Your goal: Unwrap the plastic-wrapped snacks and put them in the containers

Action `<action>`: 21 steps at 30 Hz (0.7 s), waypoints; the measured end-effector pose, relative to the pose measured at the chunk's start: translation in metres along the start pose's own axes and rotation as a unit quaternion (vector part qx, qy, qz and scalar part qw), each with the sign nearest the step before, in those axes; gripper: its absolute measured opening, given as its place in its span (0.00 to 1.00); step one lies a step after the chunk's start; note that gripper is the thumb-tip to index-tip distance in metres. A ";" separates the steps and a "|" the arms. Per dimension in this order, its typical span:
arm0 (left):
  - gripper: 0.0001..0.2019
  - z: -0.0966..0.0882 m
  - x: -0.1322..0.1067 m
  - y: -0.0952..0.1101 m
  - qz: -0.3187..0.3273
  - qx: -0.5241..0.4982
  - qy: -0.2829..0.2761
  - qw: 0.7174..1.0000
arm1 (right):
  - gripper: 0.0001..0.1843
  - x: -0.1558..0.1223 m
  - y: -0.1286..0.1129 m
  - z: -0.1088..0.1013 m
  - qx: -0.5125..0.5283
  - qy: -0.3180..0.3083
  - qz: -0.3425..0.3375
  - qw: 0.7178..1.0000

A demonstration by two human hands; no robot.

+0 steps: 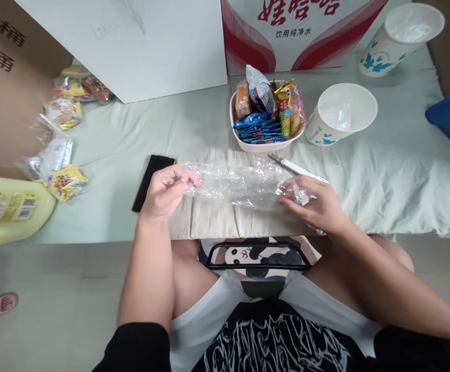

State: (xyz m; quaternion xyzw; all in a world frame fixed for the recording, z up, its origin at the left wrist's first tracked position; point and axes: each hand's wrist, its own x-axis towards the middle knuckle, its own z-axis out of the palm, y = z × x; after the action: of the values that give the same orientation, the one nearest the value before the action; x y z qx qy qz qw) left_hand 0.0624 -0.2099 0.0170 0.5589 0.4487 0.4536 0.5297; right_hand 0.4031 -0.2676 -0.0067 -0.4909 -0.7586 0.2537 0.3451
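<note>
A clear plastic bag (236, 182) lies stretched across the edge of a pale green bed sheet (384, 181) in front of me. My left hand (168, 191) pinches the bag's left end with closed fingers. My right hand (314, 201) grips the crumpled right end. The bag looks empty and wrinkled. Just behind it lies a thin white-handled tool (293, 166), perhaps scissors, untouched.
A black phone (152, 181) lies left of my left hand. A white basket (266, 145) of snack packets stands behind, with two lined paper buckets (341, 114) (401, 39) to its right. Loose snack packets (65, 182), cardboard boxes (11, 82) and a yellow jug (11, 209) are at the left.
</note>
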 end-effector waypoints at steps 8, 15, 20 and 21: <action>0.12 -0.002 -0.007 0.009 -0.131 0.057 -0.090 0.986 | 0.07 -0.001 0.000 0.004 0.077 -0.107 -0.042 0.990; 0.15 0.001 -0.005 0.013 -0.187 0.140 -0.212 0.949 | 0.16 0.000 0.001 -0.006 0.082 -0.058 0.019 0.995; 0.11 0.004 -0.002 0.013 -0.210 0.167 -0.238 0.934 | 0.18 0.002 0.000 -0.006 0.071 -0.033 0.070 0.994; 0.10 0.005 -0.001 0.012 -0.213 0.163 -0.230 0.936 | 0.19 0.003 -0.002 -0.005 0.059 -0.020 0.096 0.993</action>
State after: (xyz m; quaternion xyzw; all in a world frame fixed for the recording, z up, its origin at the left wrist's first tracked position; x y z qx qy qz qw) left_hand 0.0671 -0.2124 0.0288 0.6177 0.4910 0.1099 0.6044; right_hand 0.4049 -0.2652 -0.0018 -0.5349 -0.6985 0.3398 0.3323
